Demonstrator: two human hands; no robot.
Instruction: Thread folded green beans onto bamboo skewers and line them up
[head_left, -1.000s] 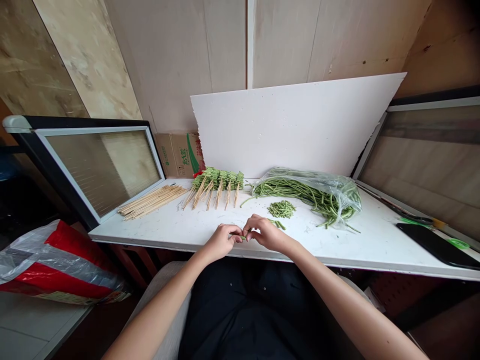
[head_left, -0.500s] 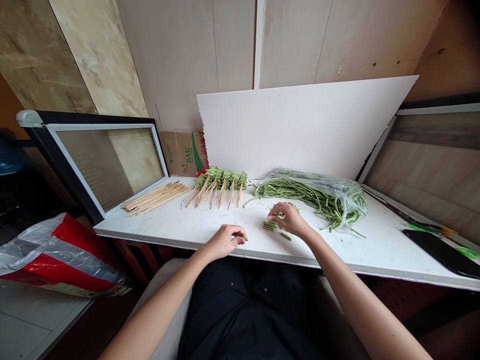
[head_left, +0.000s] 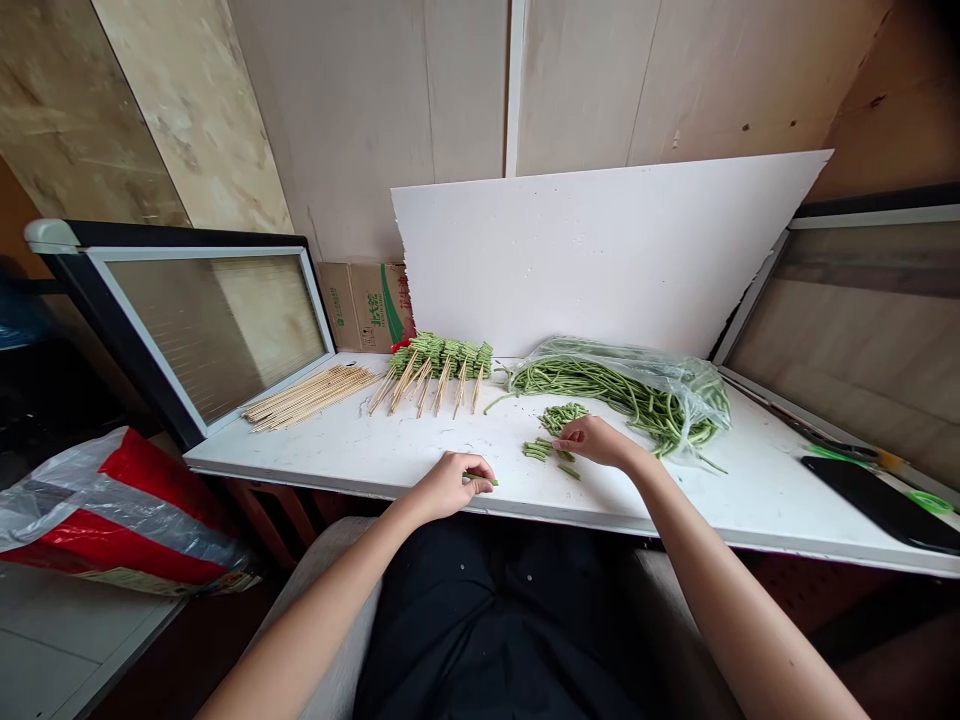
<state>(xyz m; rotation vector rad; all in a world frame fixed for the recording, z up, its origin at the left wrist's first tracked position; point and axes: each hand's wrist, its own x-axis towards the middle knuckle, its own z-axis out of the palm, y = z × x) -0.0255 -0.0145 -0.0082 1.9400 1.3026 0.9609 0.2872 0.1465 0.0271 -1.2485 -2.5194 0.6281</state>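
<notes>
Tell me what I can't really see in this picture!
All in the head view:
Green piece: partly hidden by the left hand.
Right hand: too small to tell whether it grips anything.
Cardboard box: right part hidden behind the white board.
Red-and-clear bag: cut off by the left edge.

A red-and-grey plastic bag (head_left: 154, 480) sits left of the left hand (head_left: 459, 484), a flat black oblong slab (head_left: 877, 498) right of the right hand (head_left: 596, 440).

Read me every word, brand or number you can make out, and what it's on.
"北大荒", most likely: green lettering on the cardboard box.
Red characters, same box: too small to read.
Small green print, its left side: too small to read.
Markings low on the red-and-clear bag: too blurred to read.
</notes>
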